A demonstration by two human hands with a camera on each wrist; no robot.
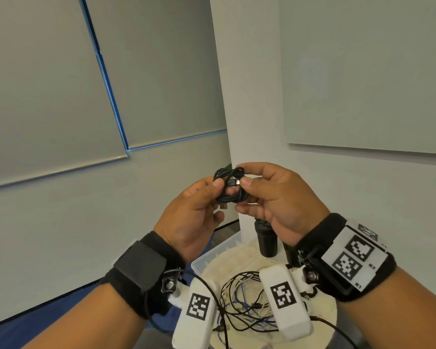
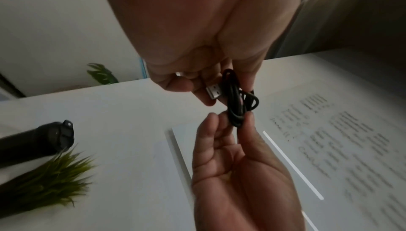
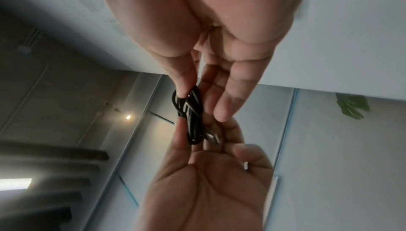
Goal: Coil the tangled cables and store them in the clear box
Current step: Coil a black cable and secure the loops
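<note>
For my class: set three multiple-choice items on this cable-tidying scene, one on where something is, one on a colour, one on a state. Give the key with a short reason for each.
1. Where is the tangle of loose cables?
A. on the round white table below the hands
B. hanging on the wall
C. in the person's lap

2. What colour is the coiled cable being held?
A. white
B. black
C. red

3. How is the coiled cable held?
A. lying free on the table
B. by the left hand alone
C. by both hands, with the right hand pinching too

Key: 1 A, the head view shows it there; 2 B, dark in all views; 3 C, fingers of both grip the coil.
</note>
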